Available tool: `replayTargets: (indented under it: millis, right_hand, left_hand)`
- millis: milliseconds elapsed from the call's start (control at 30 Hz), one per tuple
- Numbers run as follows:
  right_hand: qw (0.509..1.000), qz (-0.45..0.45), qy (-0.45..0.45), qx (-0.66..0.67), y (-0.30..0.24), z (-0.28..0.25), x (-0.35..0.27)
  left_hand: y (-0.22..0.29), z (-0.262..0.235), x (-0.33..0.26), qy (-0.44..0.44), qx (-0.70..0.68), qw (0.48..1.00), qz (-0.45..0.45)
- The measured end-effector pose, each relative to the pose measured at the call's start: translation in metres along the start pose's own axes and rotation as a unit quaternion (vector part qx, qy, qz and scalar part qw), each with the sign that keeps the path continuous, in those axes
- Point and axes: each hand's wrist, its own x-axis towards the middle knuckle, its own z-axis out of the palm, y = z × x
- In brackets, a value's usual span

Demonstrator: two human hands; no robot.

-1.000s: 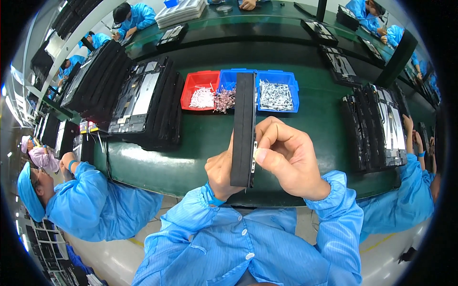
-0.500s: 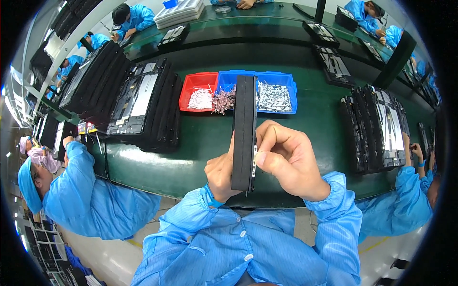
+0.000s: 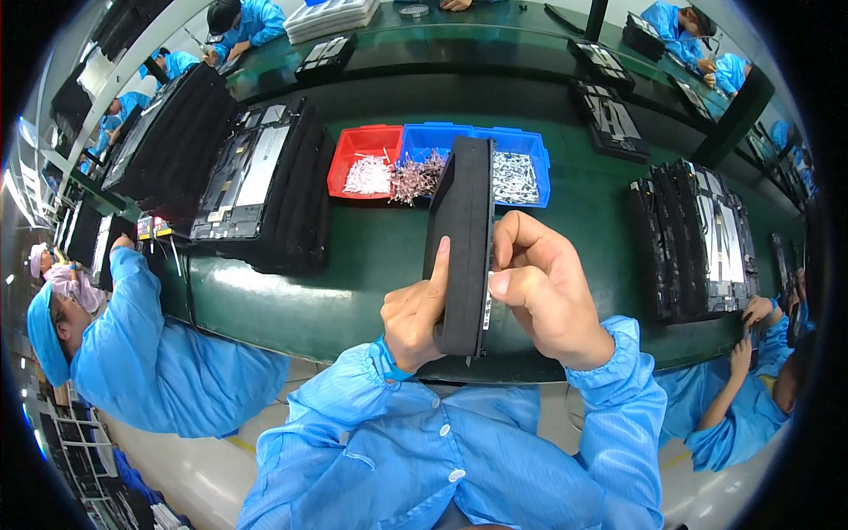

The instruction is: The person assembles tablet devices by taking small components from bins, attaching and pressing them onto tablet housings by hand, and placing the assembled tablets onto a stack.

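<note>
A black tray (image 3: 468, 221) stands on edge in front of me, its dark outer side toward me and its right-hand face mostly turned out of sight. My left hand (image 3: 413, 320) grips it at the lower left, the index finger laid up along its side and the other fingers partly hidden behind it. On the right edge, my right hand (image 3: 549, 287) has thumb and index finger pinched together beside a narrow white strip (image 3: 487, 311). Whatever lies between those fingertips is too small to make out.
Beyond the tray sit a red bin (image 3: 362, 137) of white pieces and blue bins (image 3: 521, 141) of small parts, with pinkish pieces (image 3: 417, 179) between. Stacked trays holding device assemblies stand left (image 3: 256, 168) and right (image 3: 720, 238). Co-workers (image 3: 115, 327) sit at both sides.
The black tray has tilted, showing more of its left side. My left index finger now extends along it. My right hand has shifted slightly right with the tray's edge.
</note>
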Motion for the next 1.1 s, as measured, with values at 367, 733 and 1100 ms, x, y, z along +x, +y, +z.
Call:
replayTargets:
  millis: [367, 733, 1100]
  right_hand:
    - [0.984, -0.171, -0.049, -0.018, 0.031, 0.000, -0.019]
    - [0.950, -0.092, 0.228, -0.192, 0.062, -0.085, -0.092]
    - [0.897, -0.044, 0.403, -0.175, 0.060, -0.206, -0.078]
  left_hand:
    - [0.000, 0.003, 0.002, -0.010, -0.051, 0.999, -0.003]
    - [0.002, -0.006, 0.040, -0.089, -0.569, 0.672, -0.466]
    - [-0.044, 0.038, 0.003, -0.308, -0.234, 0.855, -0.346]
